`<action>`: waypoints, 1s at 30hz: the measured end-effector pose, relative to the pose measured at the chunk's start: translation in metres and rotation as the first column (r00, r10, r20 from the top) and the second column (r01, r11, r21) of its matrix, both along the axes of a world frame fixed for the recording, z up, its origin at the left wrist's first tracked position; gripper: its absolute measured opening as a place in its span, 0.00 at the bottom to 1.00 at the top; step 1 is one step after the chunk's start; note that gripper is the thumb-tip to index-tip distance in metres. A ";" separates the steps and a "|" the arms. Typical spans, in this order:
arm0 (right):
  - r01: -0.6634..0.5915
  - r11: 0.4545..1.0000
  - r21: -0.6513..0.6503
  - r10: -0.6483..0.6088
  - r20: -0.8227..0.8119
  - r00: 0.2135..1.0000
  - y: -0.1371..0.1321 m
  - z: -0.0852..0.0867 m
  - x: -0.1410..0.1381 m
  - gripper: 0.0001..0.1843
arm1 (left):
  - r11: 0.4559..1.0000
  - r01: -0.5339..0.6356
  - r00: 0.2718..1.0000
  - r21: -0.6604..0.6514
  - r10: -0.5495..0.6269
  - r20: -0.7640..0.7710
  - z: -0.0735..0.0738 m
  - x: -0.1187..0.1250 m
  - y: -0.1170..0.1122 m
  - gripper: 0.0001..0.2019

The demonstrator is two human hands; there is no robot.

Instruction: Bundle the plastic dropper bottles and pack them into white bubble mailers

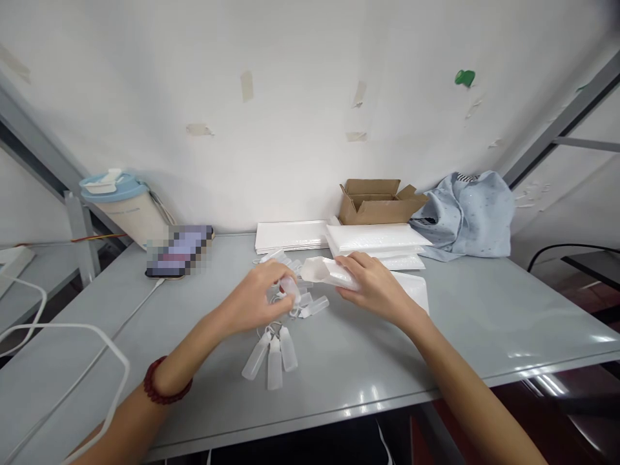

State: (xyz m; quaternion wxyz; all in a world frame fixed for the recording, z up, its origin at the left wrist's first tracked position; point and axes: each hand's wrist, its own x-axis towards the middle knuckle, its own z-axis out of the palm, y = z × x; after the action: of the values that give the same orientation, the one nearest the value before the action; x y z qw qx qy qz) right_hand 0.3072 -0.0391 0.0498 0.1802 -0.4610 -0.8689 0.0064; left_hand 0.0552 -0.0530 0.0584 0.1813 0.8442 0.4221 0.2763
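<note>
My left hand (261,290) is closed around a small translucent plastic bottle (290,289), held over a loose heap of similar ones. My right hand (372,284) grips a white bubble mailer (341,276), whose gaping mouth faces left toward the bottle. Below my left hand, several little bottles (274,365) with thin cords lie fanned out on the grey table (368,361). More of the heap (314,306) shows between the hands, partly covered by my left fingers. Whether anything is inside the mailer cannot be seen.
Behind the mailer lie a stack of white bubble mailers (378,237) and flat white packs (290,234). An opened cardboard box (387,212) and a pale blue cloth bag (477,216) stand against the wall. At left are a phone (181,252), a lidded tumbler (128,210) and white cables (116,342).
</note>
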 end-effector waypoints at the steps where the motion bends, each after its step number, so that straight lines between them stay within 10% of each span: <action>1: 0.006 1.000 0.004 -0.006 0.015 1.000 0.000 0.000 0.000 0.22 | 0.999 -0.048 0.996 -0.016 0.049 0.073 0.003 -0.003 0.001 0.06; 12: -0.039 0.999 -0.025 0.037 -0.065 0.997 -0.006 -0.001 -0.009 0.20 | 0.975 -0.109 0.966 -0.195 0.151 0.212 -0.012 0.006 0.005 0.22; 24: -0.035 0.988 -0.152 0.022 -0.090 0.996 -0.010 0.004 -0.015 0.19 | 0.960 -0.264 0.915 -0.090 0.278 0.292 -0.017 0.014 0.003 0.13; 30: -0.052 0.982 -0.182 0.035 -0.098 0.995 -0.009 0.001 -0.016 0.20 | 0.883 -0.283 0.825 -0.374 0.423 0.375 -0.014 0.012 0.007 0.15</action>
State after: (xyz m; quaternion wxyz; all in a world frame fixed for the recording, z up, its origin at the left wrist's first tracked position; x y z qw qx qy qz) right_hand 0.2917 -0.0485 0.0505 0.1771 -0.4557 -0.8650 0.1126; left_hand 0.0668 -0.0462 0.0447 0.3450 0.6259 0.5569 0.4233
